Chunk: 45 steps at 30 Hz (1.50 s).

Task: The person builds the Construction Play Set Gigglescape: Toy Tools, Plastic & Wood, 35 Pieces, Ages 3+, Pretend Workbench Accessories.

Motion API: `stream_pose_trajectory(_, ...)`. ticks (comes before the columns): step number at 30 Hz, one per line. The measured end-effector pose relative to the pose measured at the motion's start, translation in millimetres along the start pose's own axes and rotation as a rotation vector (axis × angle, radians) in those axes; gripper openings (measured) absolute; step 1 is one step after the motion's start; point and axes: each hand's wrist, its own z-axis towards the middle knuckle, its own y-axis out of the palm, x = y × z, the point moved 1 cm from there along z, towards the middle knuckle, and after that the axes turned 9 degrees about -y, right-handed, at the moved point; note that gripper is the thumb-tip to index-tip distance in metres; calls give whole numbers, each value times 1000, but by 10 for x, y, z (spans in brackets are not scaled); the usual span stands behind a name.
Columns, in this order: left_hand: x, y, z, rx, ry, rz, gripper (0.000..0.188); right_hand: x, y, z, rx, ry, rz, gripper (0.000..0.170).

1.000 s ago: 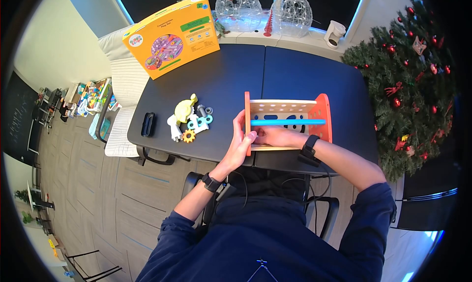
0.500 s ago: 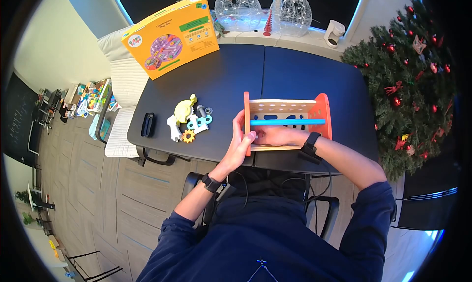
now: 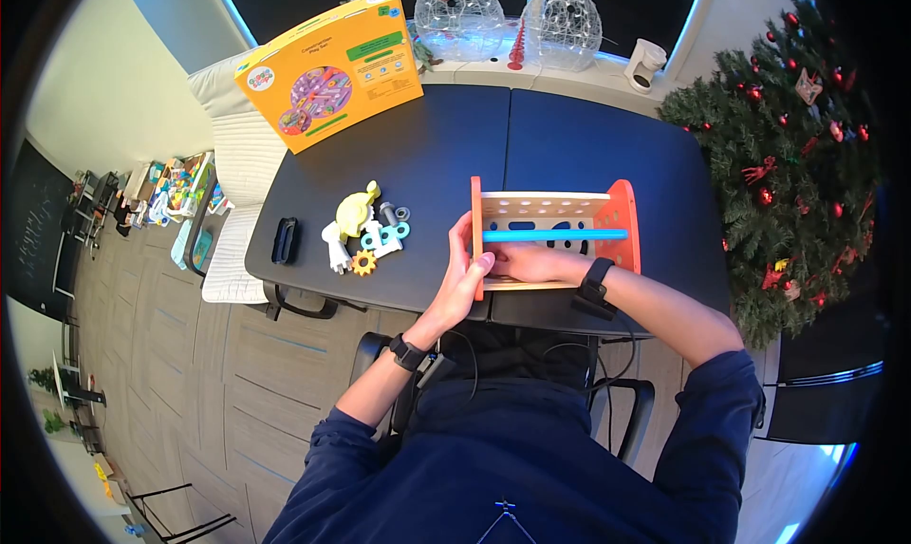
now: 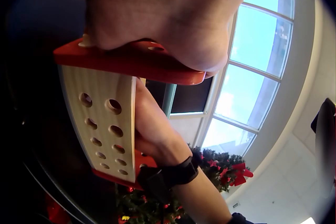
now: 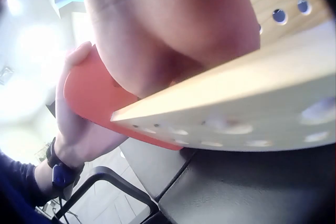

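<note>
A wooden toy toolbox with holed side boards, orange-red end panels and a blue rod across its top stands at the table's near edge. My left hand grips its left end panel, with the thumb over the panel's edge. Under the rod, my right hand reaches into the toolbox, up against the inner face of that same panel. Its fingertips are hidden by the boards and the hand itself, so I cannot tell what they hold.
Left of the toolbox lies a pile of toy parts: a yellow-green piece, a yellow gear, a teal link and a grey bolt. A black case and an orange box lie farther left. A decorated tree borders the right side.
Inside the toolbox my right hand has turned slightly at the wrist, its curled fingers showing differently. The left hand, toolbox and loose parts keep their places.
</note>
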Motion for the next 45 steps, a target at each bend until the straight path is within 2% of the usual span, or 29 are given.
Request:
stream_pose_trajectory(3, -104, -54, 35, 17, 32, 59, 84, -57, 10, -4, 49, 38, 23, 27)
stream_pose_trajectory(6, -115, -54, 40, 3, 31, 40, 85, -83, 1, 6, -2, 41, 45, 29)
stream_pose_trajectory(12, -89, -49, 29, 26, 39, 83, 85, -266, -31, -30, 39, 63, 43, 29)
stream_pose_trajectory(15, -70, -35, 28, 6, 36, 36, 85, -296, -58, -28, -27, 16, 10, 29)
stream_pose_trajectory(18, -88, -48, 36, 14, 40, 64, 85, -183, -41, -34, 35, 26, 27, 28)
stream_pose_trajectory(21, -56, -34, 24, 13, 47, 66, 85, -427, -72, -68, 30, 48, 46, 28)
stream_pose_trajectory(24, -67, -36, 25, 7, 38, 46, 86, -151, -34, -15, 2, 49, 12, 29)
stream_pose_trajectory(27, -101, -55, 36, 12, 47, 68, 86, -190, -25, -23, 44, 66, 21, 31)
stream_pose_trajectory(30, -120, -59, 46, 16, 53, 67, 86, -169, -22, -12, -35, 63, 40, 35)
stream_pose_trajectory(33, -94, -48, 31, 8, 34, 45, 86, -132, 1, -14, 25, 29, 26, 35)
stream_pose_trajectory(39, -82, -41, 30, 7, 33, 35, 86, -146, -8, 6, -44, 34, 49, 34)
stream_pose_trajectory(45, -87, -48, 29, 16, 44, 74, 87, -207, 22, -5, 18, 15, 97, 33)
